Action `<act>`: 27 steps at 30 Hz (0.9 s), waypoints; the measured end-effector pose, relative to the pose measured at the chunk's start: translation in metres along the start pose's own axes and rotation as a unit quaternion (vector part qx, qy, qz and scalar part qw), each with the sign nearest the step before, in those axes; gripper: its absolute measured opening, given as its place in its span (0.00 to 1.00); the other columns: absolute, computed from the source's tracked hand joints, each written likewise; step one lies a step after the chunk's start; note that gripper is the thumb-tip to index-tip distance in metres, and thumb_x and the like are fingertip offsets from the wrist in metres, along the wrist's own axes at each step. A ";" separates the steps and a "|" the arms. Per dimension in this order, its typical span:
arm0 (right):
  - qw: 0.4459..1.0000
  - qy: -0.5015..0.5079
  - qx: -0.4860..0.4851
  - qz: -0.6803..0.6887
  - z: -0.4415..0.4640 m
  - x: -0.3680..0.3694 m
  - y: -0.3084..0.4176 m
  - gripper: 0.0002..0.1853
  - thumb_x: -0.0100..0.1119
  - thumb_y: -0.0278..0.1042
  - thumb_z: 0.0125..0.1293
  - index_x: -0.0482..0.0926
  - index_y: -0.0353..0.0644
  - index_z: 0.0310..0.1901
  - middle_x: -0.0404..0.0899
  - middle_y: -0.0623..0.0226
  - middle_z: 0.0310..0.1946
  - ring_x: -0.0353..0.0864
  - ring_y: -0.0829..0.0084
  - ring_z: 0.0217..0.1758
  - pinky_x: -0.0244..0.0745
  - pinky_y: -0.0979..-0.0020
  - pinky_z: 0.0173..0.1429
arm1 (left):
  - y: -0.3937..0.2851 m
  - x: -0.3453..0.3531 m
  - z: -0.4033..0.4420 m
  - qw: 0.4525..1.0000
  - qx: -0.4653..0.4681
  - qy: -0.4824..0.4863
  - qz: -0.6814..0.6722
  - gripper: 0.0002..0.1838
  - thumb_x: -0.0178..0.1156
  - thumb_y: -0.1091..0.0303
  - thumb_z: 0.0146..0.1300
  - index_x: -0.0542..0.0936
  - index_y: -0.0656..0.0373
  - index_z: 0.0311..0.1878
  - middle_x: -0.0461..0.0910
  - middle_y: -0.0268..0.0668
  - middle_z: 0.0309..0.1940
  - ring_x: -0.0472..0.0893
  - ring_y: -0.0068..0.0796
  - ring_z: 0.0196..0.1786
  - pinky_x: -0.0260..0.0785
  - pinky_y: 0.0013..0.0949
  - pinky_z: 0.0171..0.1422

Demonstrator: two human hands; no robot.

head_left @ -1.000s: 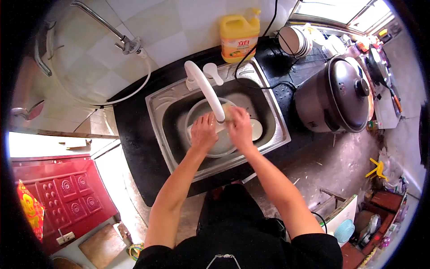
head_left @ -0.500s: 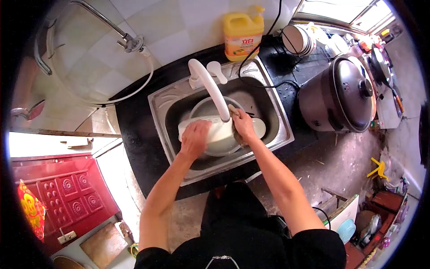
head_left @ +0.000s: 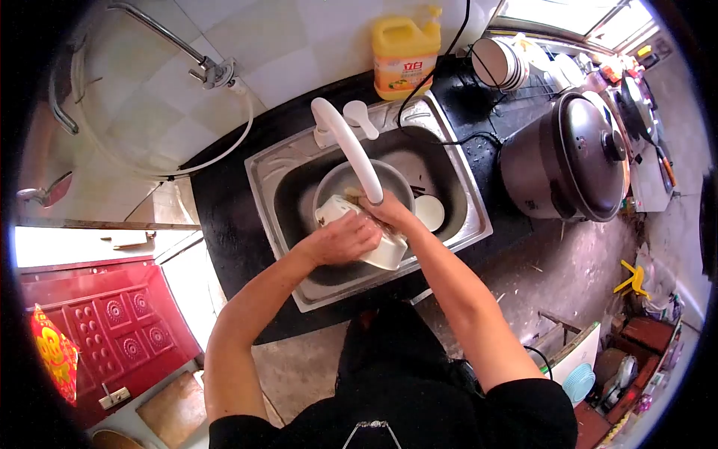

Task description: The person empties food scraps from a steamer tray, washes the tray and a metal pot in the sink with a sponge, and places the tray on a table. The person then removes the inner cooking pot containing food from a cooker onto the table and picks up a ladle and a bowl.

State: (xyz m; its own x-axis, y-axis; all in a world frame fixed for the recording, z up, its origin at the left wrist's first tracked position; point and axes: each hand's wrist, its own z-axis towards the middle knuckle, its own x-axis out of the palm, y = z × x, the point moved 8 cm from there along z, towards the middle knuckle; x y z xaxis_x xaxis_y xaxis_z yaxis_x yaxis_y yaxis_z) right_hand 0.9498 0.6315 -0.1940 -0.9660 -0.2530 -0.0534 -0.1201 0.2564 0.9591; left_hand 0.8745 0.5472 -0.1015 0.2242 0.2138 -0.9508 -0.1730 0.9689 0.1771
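A white bowl [head_left: 387, 253] with a printed pattern is tilted over a round metal basin [head_left: 396, 175] in the sink [head_left: 452, 176]. My left hand [head_left: 344, 238] is closed on its near side. Against the bowl presses my right hand [head_left: 389, 212], closed round a brownish cloth [head_left: 351, 193] that is mostly hidden. Just above that hand is the mouth of the white faucet [head_left: 348, 142]. Beside the basin, a small white bowl [head_left: 429, 213] lies in the sink near some dark sticks [head_left: 417, 190].
A yellow detergent jug [head_left: 406, 56] stands behind the sink. To the right sits a large dark lidded cooker [head_left: 553, 161], with stacked bowls [head_left: 497, 63] behind it. A black cable [head_left: 441, 142] crosses the sink's back right corner.
The white bowl has turned and tilted nearer to me, showing its printed side. My left hand has moved right and down; my right hand has shifted left, with the cloth now mostly hidden.
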 end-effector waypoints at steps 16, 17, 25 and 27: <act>0.924 -0.269 -0.188 -0.196 -0.083 -0.056 0.045 0.20 0.48 0.16 0.61 0.73 0.37 0.56 0.77 0.55 0.53 0.76 0.59 0.58 0.67 0.68 0.62 | 0.062 0.039 0.022 0.963 -0.256 -0.082 0.020 0.15 0.55 0.67 0.57 0.77 0.59 0.47 0.76 0.47 0.49 0.74 0.50 0.56 0.65 0.50 0.65; 0.916 -0.241 -0.230 -0.225 -0.087 -0.044 0.061 0.21 0.48 0.14 0.59 0.74 0.39 0.55 0.76 0.55 0.55 0.74 0.58 0.60 0.67 0.67 0.63 | 0.065 0.028 0.009 0.963 -0.260 -0.057 0.051 0.15 0.55 0.68 0.58 0.76 0.60 0.48 0.75 0.46 0.50 0.73 0.51 0.58 0.65 0.50 0.65; 0.944 -0.144 -0.145 -0.259 -0.044 -0.047 -0.029 0.20 0.51 0.24 0.65 0.72 0.39 0.60 0.76 0.55 0.56 0.73 0.60 0.61 0.66 0.67 0.63 | 0.037 -0.050 -0.082 0.964 -0.253 -0.072 0.031 0.17 0.58 0.75 0.54 0.72 0.61 0.48 0.72 0.47 0.55 0.70 0.52 0.63 0.64 0.52 0.68; 0.988 -0.115 -0.060 -0.085 -0.027 -0.036 -0.042 0.23 0.52 0.35 0.65 0.70 0.41 0.62 0.76 0.55 0.55 0.71 0.58 0.63 0.62 0.65 0.67 | 0.033 -0.061 -0.087 0.959 -0.265 -0.096 0.035 0.17 0.59 0.76 0.53 0.71 0.61 0.48 0.72 0.47 0.55 0.71 0.52 0.62 0.65 0.52 0.67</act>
State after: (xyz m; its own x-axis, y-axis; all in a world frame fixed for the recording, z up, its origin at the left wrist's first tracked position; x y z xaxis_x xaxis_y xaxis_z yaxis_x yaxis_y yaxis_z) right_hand 0.9957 0.6046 -0.2251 -0.9621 -0.0607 -0.2659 -0.2713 0.1132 0.9558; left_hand 0.7714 0.5555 -0.0598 0.3582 0.3447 -0.8677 -0.6461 0.7624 0.0361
